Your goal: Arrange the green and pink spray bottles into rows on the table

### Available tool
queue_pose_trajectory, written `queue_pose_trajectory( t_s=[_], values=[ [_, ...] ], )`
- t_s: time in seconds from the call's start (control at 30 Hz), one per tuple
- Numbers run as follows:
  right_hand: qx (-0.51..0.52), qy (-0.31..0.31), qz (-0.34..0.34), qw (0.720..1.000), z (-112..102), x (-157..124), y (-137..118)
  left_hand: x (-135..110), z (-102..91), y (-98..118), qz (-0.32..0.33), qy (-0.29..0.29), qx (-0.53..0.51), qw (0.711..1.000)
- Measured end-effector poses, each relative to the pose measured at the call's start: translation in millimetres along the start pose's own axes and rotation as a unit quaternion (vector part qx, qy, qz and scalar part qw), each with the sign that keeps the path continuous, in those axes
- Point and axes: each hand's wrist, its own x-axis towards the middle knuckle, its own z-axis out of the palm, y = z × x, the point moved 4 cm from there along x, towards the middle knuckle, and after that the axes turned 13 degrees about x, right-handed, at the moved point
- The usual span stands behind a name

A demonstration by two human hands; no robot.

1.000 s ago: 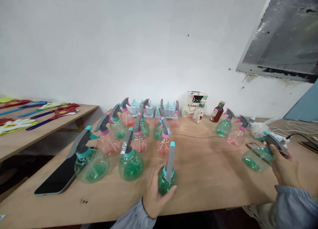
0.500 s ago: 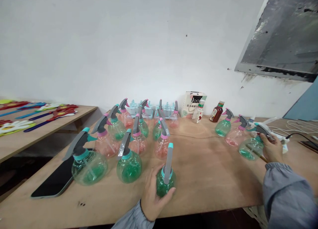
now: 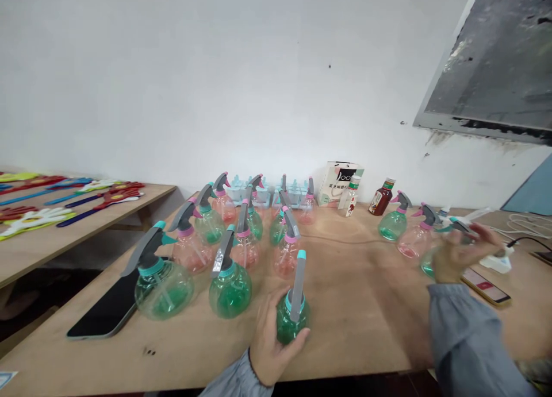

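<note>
My left hand [image 3: 267, 345] is wrapped round a small green spray bottle [image 3: 292, 319] that stands on the wooden table [image 3: 362, 316] near its front edge, its grey trigger pointing at me. My right hand [image 3: 457, 254], blurred by motion, grips the trigger head of another green spray bottle [image 3: 429, 259] at the right, beside a green [image 3: 392, 222] and a pink bottle [image 3: 414, 239]. Several green and pink spray bottles [image 3: 228, 282] stand grouped to the left of my left hand.
A black phone [image 3: 103, 311] lies at the table's left edge and another phone [image 3: 485, 285] near my right hand. A white box [image 3: 338, 184], a small white bottle [image 3: 351, 195] and a brown bottle [image 3: 380, 197] stand by the wall. Cables [image 3: 524, 227] lie far right. Coloured toys [image 3: 64, 199] cover a side table.
My right hand has carried its green spray bottle away from me, toward the pair of bottles at the right. My left hand has stayed on its bottle.
</note>
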Motion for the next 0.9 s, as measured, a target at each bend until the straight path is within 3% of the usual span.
queue_pose_trajectory(
  t_s=[0.03,0.07,0.1,0.2,0.3,0.43,0.57,0.67,0.83,0.9],
  values=[
    [0.012,-0.074,-0.020,0.997,29,-15,-4,0,-0.4,0,0.000,0.001,0.000,1.000],
    [0.023,-0.179,0.007,0.984,62,-32,-1,0,-0.8,1,0.000,0.002,-0.001,1.000],
    [0.030,-0.238,0.033,0.970,93,-50,4,1,-1.4,1,0.001,0.003,-0.002,1.000],
    [0.036,-0.353,0.108,0.929,180,-100,32,1,-3.3,3,0.007,0.008,-0.003,1.000],
    [0.022,-0.399,0.215,0.891,244,-144,62,1,-5.4,3,0.008,0.012,-0.001,1.000],
    [0.024,-0.410,0.264,0.873,284,-182,80,0,-6.3,3,0.015,0.001,0.002,1.000],
    [0.037,-0.425,0.259,0.866,286,-194,80,0,-6.3,4,0.020,-0.001,0.002,1.000],
    [0.047,-0.449,0.256,0.855,265,-189,76,2,-6.5,5,0.021,-0.004,0.002,1.000],
    [0.044,-0.547,0.258,0.795,193,-169,62,4,-7.2,7,0.019,-0.003,0.005,1.000],
    [0.045,-0.537,0.271,0.797,158,-161,55,5,-7.8,7,0.023,0.004,0.006,1.000]
  ],
)
